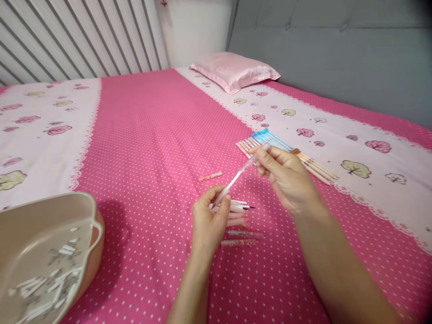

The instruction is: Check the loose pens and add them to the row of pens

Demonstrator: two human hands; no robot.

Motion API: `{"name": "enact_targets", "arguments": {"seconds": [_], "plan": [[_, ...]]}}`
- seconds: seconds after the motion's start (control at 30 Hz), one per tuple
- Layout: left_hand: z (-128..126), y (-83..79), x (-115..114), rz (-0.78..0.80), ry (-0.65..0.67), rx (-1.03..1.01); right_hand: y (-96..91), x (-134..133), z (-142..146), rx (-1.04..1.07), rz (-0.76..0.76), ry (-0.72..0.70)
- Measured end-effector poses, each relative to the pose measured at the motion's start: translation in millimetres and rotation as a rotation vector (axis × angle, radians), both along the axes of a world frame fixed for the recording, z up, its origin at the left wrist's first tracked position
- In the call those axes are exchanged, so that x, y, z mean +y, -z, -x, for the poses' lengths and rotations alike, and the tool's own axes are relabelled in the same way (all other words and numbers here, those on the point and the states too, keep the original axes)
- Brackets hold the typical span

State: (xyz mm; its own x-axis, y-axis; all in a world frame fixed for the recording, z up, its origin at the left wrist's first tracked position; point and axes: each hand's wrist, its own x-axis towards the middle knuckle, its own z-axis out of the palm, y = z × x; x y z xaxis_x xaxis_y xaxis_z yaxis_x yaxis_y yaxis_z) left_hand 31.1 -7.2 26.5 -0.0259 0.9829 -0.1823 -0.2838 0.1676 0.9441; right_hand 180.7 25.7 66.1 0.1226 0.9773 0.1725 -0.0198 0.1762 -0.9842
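Observation:
My left hand point(209, 221) and my right hand point(286, 176) both pinch one clear pen point(240, 173), held slanted above the bed. The left fingers grip its lower end, the right fingers its upper end. Under my left hand lie several pen parts point(240, 221) on the pink dotted sheet, some clear, one with a dark tip. Behind my right hand a row of pens point(270, 139), blue-capped and pink, lies side by side. A single pink pen piece point(210, 176) lies alone to the left of the held pen.
A beige basin point(50, 252) at the lower left holds several small white pieces. A pink pillow point(234, 69) sits at the head of the bed against a grey padded headboard point(337, 58). A slatted wall point(77, 36) runs along the far left.

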Motion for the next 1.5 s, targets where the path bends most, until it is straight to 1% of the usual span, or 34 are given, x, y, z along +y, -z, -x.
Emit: {"name": "enact_targets", "arguments": {"seconds": [0.1,0.17,0.23,0.37,0.5,0.7,1.0,1.27,1.5], "plan": [[0,-1.6,-1,0.068,0.009,-0.060,-0.2,0,1,-0.029,0.005,0.002],[0,-2.0,-1,0.076,0.004,-0.066,0.1,0,1,-0.048,0.008,-0.001],[0,-1.4,-1,0.035,-0.006,-0.024,0.9,-1,2,-0.061,0.010,-0.012],[1,1.5,-1,-0.099,-0.017,0.128,2.1,-1,3,-0.067,0.021,-0.031],[2,3.5,0,-0.156,-0.028,0.199,1.8,-2,5,-0.068,0.041,-0.050],[2,1.6,-1,-0.142,-0.031,0.164,2.7,-3,8,-0.082,0.059,-0.071],[1,-1.6,-1,-0.070,-0.028,0.098,1.5,-3,10,-0.061,0.069,-0.079],[3,-1.0,-2,-0.125,0.014,0.241,2.6,-3,10,-0.045,0.073,-0.112],[3,-1.3,-2,-0.118,0.051,0.230,2.4,-4,10,-0.046,0.104,-0.129]]}}
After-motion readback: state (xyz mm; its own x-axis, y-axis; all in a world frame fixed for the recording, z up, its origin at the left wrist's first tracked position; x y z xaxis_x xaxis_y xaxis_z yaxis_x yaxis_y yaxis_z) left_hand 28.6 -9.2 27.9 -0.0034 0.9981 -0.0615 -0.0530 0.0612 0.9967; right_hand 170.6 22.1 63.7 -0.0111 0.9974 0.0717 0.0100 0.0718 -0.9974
